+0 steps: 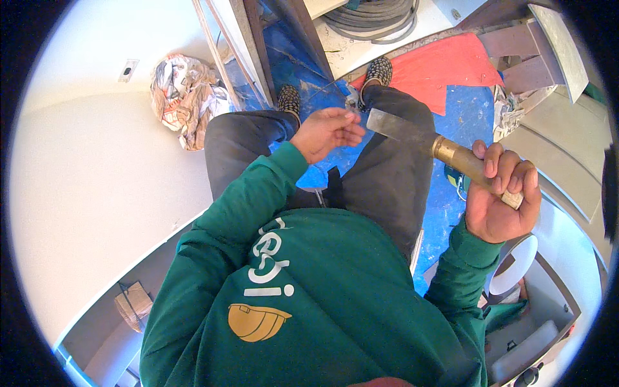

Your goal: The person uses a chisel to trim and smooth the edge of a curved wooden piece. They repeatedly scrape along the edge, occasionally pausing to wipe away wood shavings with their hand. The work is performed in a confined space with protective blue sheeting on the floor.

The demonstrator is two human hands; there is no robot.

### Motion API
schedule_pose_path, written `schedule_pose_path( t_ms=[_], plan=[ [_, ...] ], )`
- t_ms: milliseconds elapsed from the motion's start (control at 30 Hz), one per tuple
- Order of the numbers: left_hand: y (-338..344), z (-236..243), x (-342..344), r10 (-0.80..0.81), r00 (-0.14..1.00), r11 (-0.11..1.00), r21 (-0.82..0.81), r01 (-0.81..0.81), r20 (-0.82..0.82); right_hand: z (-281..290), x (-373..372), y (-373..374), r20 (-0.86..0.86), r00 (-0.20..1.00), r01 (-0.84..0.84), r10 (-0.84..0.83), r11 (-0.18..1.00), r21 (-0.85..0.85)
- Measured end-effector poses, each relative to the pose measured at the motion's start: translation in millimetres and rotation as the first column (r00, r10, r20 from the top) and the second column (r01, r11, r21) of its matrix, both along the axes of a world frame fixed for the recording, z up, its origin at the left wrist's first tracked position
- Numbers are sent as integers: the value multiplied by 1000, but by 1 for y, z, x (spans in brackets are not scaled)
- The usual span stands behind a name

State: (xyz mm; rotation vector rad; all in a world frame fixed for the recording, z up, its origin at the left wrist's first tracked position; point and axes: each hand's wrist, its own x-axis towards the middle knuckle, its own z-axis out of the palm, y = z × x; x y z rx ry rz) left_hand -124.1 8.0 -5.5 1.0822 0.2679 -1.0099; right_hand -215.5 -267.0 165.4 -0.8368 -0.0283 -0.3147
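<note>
The right hand is clamped on the wooden handle of a scraper, gripping it near its butt end. A brass-coloured collar joins handle and flat metal blade, and the blade points towards the left hand. The scraper is held in the air, above the person's thigh and the blue sheet on the floor. The left hand is just beside the blade's tip, fingers loosely curled and parted; whether anything tiny sits between them, I cannot tell.

Farther out, two dark patterned shoes stand near the blue sheet's far edge. A red sheet lies over its far right corner. A crumpled printed bundle is by its far left corner, against the pale wall. Beyond the far edge lies a coil of grey cable.
</note>
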Motion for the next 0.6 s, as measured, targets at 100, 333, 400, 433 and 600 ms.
schedule_pose_path(
  t_ms=[100, 333, 400, 433, 600],
  plan=[
    [52, -71, -7, -684, 544, 685, 684, 250, 486, -7, 1, 1, -32, 999, 3, -3, 1000, 18],
    [41, -77, 50, -199, 765, 805, 547, -229, 613, -59, 1, 19, -258, 964, -5, 61, 977, 212],
    [19, -64, 77, -3, 820, 855, 426, -295, 573, -77, 1, 26, -302, 948, -12, 97, 962, 272],
    [8, -54, 88, 92, 838, 871, 364, -330, 538, -86, 1, 27, -329, 940, 2, 92, 961, 276],
    [2, -57, 109, 77, 779, 878, 328, -349, 622, -128, 3, 37, -412, 909, 57, 61, 962, 267]
  ],
)
